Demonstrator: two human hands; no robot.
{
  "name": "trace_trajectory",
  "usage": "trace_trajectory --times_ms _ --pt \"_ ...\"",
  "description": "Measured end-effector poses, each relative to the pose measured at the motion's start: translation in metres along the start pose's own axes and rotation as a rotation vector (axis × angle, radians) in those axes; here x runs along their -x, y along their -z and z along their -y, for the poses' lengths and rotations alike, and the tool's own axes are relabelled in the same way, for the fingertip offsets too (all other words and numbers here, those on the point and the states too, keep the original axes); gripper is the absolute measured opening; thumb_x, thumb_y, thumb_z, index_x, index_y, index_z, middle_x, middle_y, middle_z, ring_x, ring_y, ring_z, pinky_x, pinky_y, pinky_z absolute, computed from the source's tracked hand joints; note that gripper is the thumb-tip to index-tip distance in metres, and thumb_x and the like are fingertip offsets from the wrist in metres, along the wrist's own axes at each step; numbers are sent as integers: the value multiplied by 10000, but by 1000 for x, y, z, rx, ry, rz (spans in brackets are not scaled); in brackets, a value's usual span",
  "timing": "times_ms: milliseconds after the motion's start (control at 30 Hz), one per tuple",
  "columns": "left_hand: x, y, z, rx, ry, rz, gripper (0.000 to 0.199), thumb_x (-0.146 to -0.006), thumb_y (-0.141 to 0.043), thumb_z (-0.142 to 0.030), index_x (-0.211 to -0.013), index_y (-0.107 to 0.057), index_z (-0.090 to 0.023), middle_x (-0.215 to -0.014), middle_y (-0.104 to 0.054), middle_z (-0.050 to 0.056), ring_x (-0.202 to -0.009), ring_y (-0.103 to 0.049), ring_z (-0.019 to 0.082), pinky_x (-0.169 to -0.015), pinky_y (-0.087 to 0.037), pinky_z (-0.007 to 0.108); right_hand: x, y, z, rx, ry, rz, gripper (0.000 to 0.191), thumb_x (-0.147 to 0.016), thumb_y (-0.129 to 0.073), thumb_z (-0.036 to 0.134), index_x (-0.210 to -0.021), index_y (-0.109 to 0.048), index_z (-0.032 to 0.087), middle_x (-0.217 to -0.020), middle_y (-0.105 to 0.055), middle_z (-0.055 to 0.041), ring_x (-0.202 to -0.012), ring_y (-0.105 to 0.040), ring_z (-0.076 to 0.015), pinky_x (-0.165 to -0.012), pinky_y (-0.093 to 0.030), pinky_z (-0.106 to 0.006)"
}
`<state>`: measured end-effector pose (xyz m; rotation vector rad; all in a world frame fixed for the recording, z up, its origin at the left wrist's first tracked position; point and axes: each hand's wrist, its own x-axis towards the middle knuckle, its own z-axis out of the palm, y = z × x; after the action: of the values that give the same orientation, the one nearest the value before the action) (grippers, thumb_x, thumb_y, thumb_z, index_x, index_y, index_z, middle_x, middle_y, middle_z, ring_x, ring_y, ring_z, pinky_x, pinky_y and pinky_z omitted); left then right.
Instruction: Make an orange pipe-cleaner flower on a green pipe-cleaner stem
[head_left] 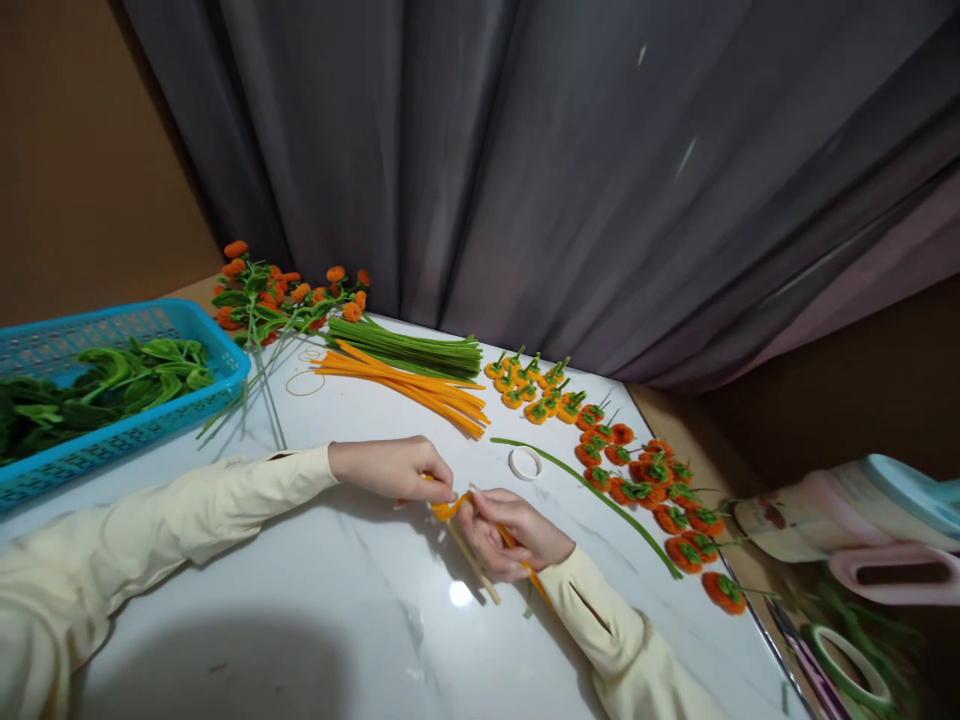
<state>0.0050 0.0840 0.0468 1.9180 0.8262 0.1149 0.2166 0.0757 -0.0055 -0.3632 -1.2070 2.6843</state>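
My left hand (394,468) is closed in a pinch on an orange pipe cleaner (445,511), which bends around the top of a thin wooden stick (474,565). My right hand (514,535) is curled around the stick and the pipe cleaner, whose tail runs out under the wrist. Fingers hide much of the bend between the two hands. Beyond them lie a white ring (525,463) and a long green pipe cleaner (600,495). Farther back are a bundle of orange pipe cleaners (409,385) and a bundle of green ones (412,350).
A blue basket (217,395) of green leaves (142,370) stands left. Finished orange flowers (274,290) lie at the back left. Small yellow flower heads (536,412) and orange flower heads (649,465) line the right side. A tumbler (847,510) and green tape (851,665) lie beyond the table edge.
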Motion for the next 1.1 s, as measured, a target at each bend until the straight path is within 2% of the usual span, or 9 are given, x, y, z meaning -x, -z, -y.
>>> trace_trajectory --times_ms 167,300,400,600,767,867,967,1100 --pt "-2 2 3 82 -37 -14 324 -870 -459 -356 -691 -604 -127 -455 -462 -36 -425 -408 70 -443 -316 169 0 -3 5 -25 -7 -84 286 -891 -504 404 -748 -472 158 -352 -372 105 -241 -125 -20 -238 -186 -114" --pt "-2 1 4 225 -73 4 400 -870 -474 -452 -640 -550 -133 -454 -427 -47 -401 -401 68 -438 -318 189 1 -3 5 -6 -14 -123 331 -873 -530 411 -670 -420 175 -353 -335 108 -245 -135 -21 -237 -182 -118" --pt "-1 0 4 329 -100 -35 410 -865 -491 -469 -645 -551 -128 -492 -421 -51 -411 -416 64 -460 -327 202 -1 -5 3 8 5 -156 333 -843 -572 431 -687 -433 172 -380 -357 111 -251 -128 -14 -238 -180 -125" --pt "-4 -7 1 504 -107 -121 417 -847 -524 -481 -671 -573 -106 -566 -510 -19 -444 -450 69 -520 -378 233 -7 -6 -1 119 14 -196 455 -798 -571 561 -617 -446 163 -366 -377 85 -246 -259 -41 -244 -216 -169" --pt "-11 -14 3 652 -111 -155 440 -833 -524 -524 -755 -579 -95 -711 -556 18 -565 -468 79 -615 -443 258 -8 -4 0 200 -9 -207 477 -809 -501 619 -698 -494 155 -408 -514 40 -226 -272 -37 -239 -204 -169" --pt "-13 -18 3 656 -129 -182 435 -830 -517 -540 -800 -550 -108 -764 -560 24 -645 -489 95 -644 -436 254 -8 -2 1 187 8 -202 461 -800 -510 610 -711 -489 158 -405 -509 43 -235 -276 -41 -244 -227 -169" --pt "-12 -23 4 592 -133 -242 377 -834 -529 -517 -856 -481 -143 -731 -539 -14 -655 -494 95 -631 -406 232 -9 0 0 168 4 -200 447 -795 -512 598 -699 -472 163 -424 -533 29 -238 -294 -51 -240 -257 -181" --pt "-8 -26 6 454 -179 -278 313 -864 -532 -422 -1046 -449 -180 -728 -571 -36 -661 -518 100 -624 -384 216 -9 0 0 185 -6 -225 429 -801 -507 575 -693 -465 162 -438 -551 16 -248 -324 -56 -245 -249 -183"
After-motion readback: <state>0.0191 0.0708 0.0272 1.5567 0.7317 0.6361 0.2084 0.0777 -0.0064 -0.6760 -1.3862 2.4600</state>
